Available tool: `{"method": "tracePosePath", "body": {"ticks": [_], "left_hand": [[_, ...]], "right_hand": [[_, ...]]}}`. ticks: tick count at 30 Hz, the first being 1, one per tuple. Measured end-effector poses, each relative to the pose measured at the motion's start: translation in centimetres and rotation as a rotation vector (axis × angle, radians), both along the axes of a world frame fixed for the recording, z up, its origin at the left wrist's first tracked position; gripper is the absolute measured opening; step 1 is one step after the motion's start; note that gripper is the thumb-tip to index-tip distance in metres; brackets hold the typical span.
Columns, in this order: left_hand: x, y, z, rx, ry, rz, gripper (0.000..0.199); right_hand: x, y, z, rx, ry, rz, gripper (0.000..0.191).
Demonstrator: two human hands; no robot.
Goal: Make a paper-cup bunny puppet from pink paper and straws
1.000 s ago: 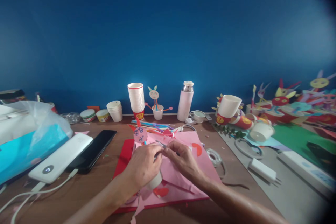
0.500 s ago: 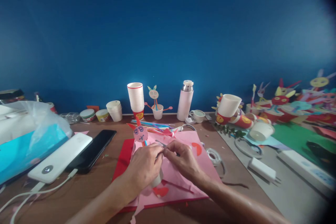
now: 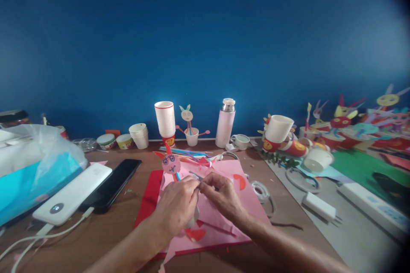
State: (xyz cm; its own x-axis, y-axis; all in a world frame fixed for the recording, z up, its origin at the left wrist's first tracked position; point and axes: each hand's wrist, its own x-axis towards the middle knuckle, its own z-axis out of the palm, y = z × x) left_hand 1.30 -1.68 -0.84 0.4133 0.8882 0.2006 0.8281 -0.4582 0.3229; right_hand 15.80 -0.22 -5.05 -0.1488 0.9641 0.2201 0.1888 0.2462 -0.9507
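A pink paper face with red ears and drawn eyes rises on striped straws behind my left hand. That hand is wrapped round a white paper cup, mostly hidden beneath it. My right hand meets the left one over the pink paper, its thumb and finger pinched together on something too small to make out. A grey object, perhaps scissors, lies just behind the fingertips. Red paper scraps rest on the pink paper near the cup.
Along the blue wall stand stacked cups, a finished cup figure and a pink flask. A power bank and phone lie left. Cup figures, a charger and a power strip are right.
Both hands stay together in nearly the same place. The view has shifted very slightly, and the cup under my left hand looks a little tilted compared with before.
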Motion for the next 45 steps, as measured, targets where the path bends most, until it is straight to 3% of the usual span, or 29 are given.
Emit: {"method": "tracePosePath", "body": {"ticks": [8, 15, 20, 28, 35, 42, 45], "left_hand": [[-0.6, 0.2, 1.0, 0.016, -0.082, 0.014, 0.024], [-0.8, 0.4, 1.6, 0.026, -0.05, 0.064, 0.024], [-0.7, 0.3, 1.3, 0.024, -0.065, 0.068, 0.024], [-0.4, 0.1, 1.0, 0.003, -0.082, 0.008, 0.027], [-0.3, -0.2, 1.0, 0.015, -0.065, -0.001, 0.027], [-0.5, -0.3, 1.6, 0.039, 0.016, 0.007, 0.03], [-0.7, -0.4, 1.8, 0.125, -0.014, 0.016, 0.029]], "right_hand": [[0.6, -0.1, -0.6, -0.044, 0.153, 0.103, 0.038], [0.3, -0.8, -1.0, -0.014, -0.143, 0.196, 0.041], [-0.7, -1.5, -1.0, -0.074, -0.17, 0.257, 0.036], [-1.4, -1.8, -1.7, -0.059, -0.249, 0.177, 0.031], [-1.5, -1.9, -0.7, -0.021, -0.26, 0.168, 0.02], [-1.4, -1.8, -0.8, -0.025, -0.28, 0.153, 0.025], [-1.3, -1.6, -1.1, -0.015, -0.242, 0.149, 0.027]]}}
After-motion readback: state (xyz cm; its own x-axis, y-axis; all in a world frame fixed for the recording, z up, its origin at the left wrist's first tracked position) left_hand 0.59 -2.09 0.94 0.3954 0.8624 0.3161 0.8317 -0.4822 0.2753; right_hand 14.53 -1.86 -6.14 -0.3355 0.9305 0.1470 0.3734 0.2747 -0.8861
